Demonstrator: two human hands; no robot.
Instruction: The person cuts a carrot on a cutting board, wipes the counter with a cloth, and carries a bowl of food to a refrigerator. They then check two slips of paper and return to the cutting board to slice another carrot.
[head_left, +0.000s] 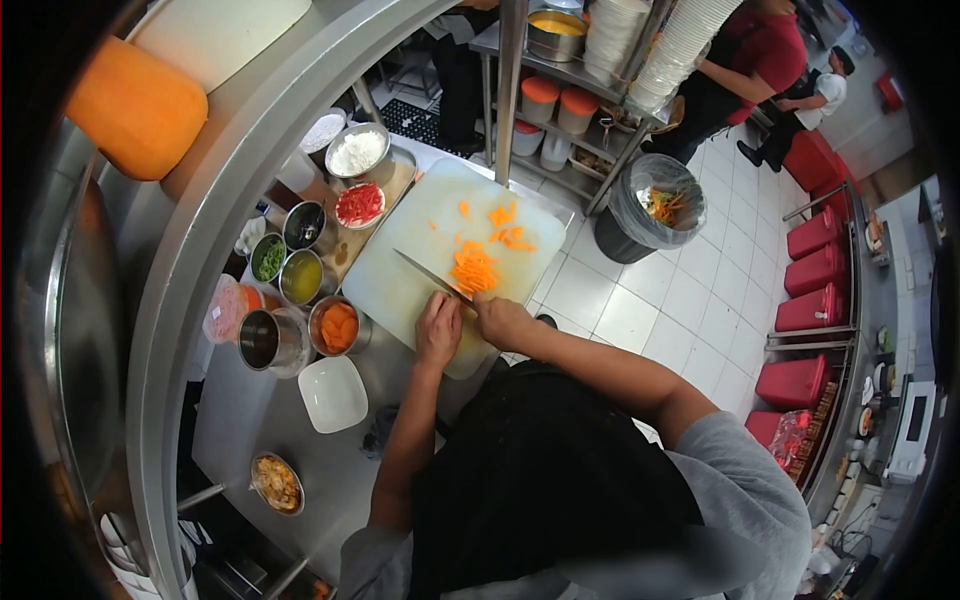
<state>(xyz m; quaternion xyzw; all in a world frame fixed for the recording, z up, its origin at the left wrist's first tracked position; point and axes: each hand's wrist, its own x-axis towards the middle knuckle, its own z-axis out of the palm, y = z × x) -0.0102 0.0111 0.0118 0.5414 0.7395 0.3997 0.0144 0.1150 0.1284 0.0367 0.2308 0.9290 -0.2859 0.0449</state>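
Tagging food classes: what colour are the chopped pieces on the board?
Orange pieces, on a white board; the head view shows them.

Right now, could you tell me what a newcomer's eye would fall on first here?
The pile of sliced carrot glows orange in the middle of the white cutting board, just beyond the knife at the right hand. Left of the board stand metal tubs of garnishes, and a big orange block sits top left.

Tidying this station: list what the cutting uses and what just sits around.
In use: knife, carrot pieces, cutting board, right hand, left hand.
Lying about: ingredient tins, white dish, lined bin.
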